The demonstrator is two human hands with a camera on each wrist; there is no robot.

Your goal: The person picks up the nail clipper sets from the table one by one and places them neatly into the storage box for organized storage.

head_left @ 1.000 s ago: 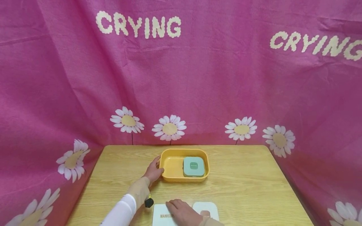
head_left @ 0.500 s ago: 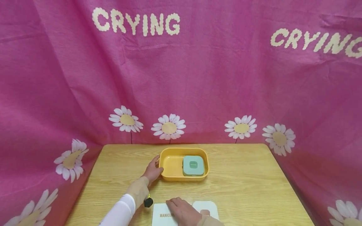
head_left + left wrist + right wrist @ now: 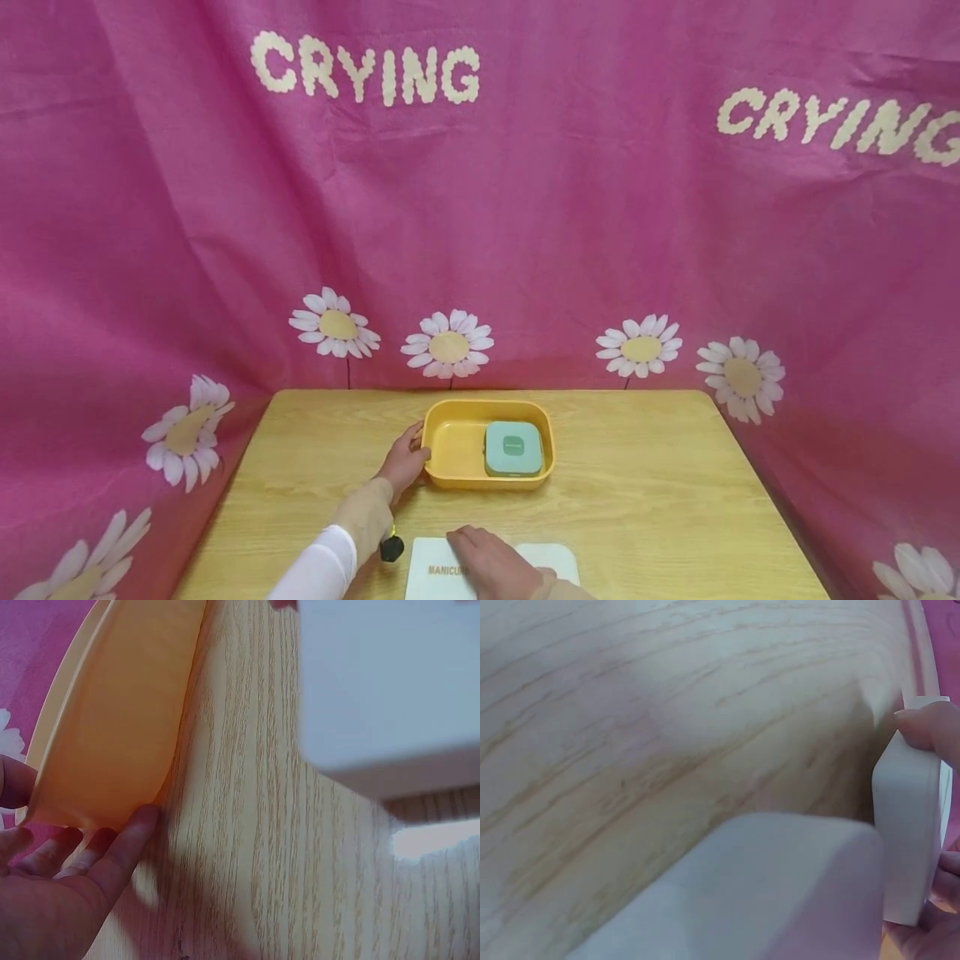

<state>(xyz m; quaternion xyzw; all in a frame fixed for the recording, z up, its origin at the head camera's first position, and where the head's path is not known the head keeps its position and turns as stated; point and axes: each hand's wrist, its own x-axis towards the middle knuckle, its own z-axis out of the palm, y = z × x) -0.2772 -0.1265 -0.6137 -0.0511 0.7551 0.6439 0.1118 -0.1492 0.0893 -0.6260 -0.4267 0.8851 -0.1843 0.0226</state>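
At the back middle of the table, a yellow bin (image 3: 450, 482) holds a square mint-green box (image 3: 517, 458) at its right end. My left hand (image 3: 403, 464) grips the bin's left end. In the left wrist view its thumb is over the rim and its fingers (image 3: 124, 844) lie against the outer wall. My right hand (image 3: 498, 565) holds a white box (image 3: 438, 575) lettered in brown, partly covered by the hand. The right wrist view shows the thumb (image 3: 926, 727) on one side of this box, fingers on the other.
A second white box (image 3: 558, 560), with rounded corners, lies just right of the right hand, partly behind it. A small black piece (image 3: 391, 548) sits at the left wrist. The wooden table (image 3: 660, 492) meets a pink curtain (image 3: 555, 250) at the back and sides.
My right hand and the lettered white box have shifted slightly up in the head view, covering more of the second box. The left hand and the bin stay put.
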